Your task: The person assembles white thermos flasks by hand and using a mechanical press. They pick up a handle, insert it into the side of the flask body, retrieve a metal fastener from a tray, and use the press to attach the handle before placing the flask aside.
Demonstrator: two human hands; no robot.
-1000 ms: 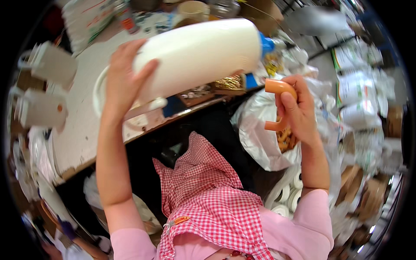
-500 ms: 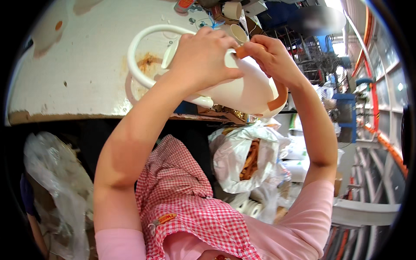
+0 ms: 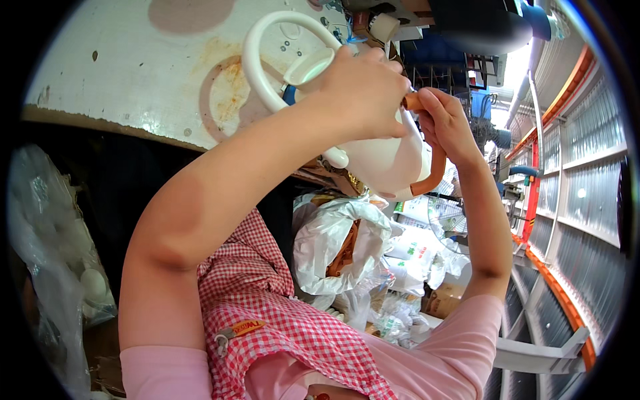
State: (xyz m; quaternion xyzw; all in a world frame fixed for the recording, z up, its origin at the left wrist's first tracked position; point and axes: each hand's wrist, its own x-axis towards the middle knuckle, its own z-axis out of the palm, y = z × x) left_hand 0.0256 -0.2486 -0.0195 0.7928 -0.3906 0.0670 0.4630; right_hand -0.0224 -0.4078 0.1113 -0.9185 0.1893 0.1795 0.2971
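A white vessel (image 3: 380, 163), much like a watering can, is tilted over the table's front edge. A thick white tube (image 3: 251, 57) curves in a wide loop at its left, and a pale cup-like opening (image 3: 310, 67) shows inside that loop. My left hand (image 3: 370, 93) is closed over the vessel's upper side, fingers on top and thumb along its wall. An orange-brown curved handle (image 3: 437, 172) bows along the vessel's right side, its lower end against the body. My right hand (image 3: 448, 125) pinches the handle's upper end, close to the left fingertips.
The white worktable (image 3: 153, 73) has rusty stains. Below its edge sits an open white bag (image 3: 313, 250) with brown pieces inside. A clear plastic bag (image 3: 50, 260) lies at the left. Cups and boxes stand at the far side, and white packages (image 3: 413, 253) lie at the right.
The vessel and both hands have shifted right in view, as the whole picture has turned. The handle's upper end remains in my right hand; my left hand keeps its grip.
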